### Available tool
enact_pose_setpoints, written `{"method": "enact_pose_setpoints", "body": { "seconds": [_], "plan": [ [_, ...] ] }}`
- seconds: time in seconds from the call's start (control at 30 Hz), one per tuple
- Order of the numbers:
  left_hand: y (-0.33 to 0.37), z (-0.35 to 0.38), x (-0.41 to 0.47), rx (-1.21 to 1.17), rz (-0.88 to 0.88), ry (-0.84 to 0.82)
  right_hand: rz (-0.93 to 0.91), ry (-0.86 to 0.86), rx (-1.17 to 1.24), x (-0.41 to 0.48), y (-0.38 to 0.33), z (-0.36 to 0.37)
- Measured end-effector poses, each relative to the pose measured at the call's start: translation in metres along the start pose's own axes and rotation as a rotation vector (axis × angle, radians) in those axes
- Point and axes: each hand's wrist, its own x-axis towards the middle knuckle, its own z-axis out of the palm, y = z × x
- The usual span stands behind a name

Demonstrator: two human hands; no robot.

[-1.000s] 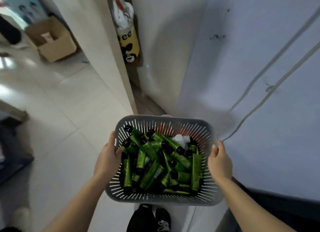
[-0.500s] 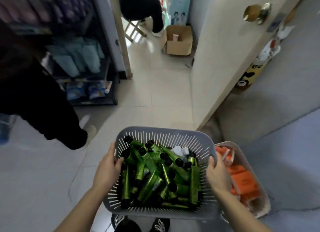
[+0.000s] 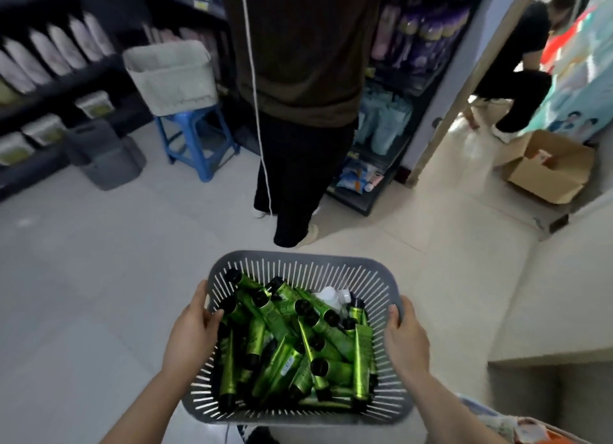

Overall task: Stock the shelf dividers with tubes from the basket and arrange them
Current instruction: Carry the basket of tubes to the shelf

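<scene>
Now both hands' fingers [image 3: 212, 317] grip the basket [image 3: 298, 261] rim beside the tubes [image 3: 285, 340].

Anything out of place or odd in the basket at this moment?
One thing: a white item lies among the green tubes near the far side of the grey basket, and it is the only thing there that is not green. The tubes lie jumbled, but none have spilled over the rim. The left hand and right hand grip the basket's sides.
</scene>
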Motion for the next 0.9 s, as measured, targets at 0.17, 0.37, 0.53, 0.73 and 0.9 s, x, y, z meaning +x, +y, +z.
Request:
{"method": "enact_pose_setpoints", "body": {
  "seconds": [0.17, 0.37, 0.53, 0.73, 0.9],
  "plan": [
    [-0.062, -0.06, 0.009, -0.049, -0.113, 0.119, -0.128, -0.123, -0.047, -0.003, -0.079, 0.065],
    [-0.129, -0.121, 0.009, -0.102, -0.29, 0.24, -0.332, -0.218, -0.124, -0.007, -0.167, 0.143],
    [-0.17, -0.165, 0.005, -0.107, -0.418, 0.368, -0.452, -0.336, -0.167, -0.011, -0.237, 0.2],
    [-0.204, -0.205, 0.008, -0.146, -0.589, 0.519, -0.63, -0.487, -0.225, -0.014, -0.328, 0.264],
    [-0.234, -0.228, 0.019, -0.17, -0.735, 0.641, -0.736, -0.595, -0.288, -0.013, -0.398, 0.326]
  ]
}}
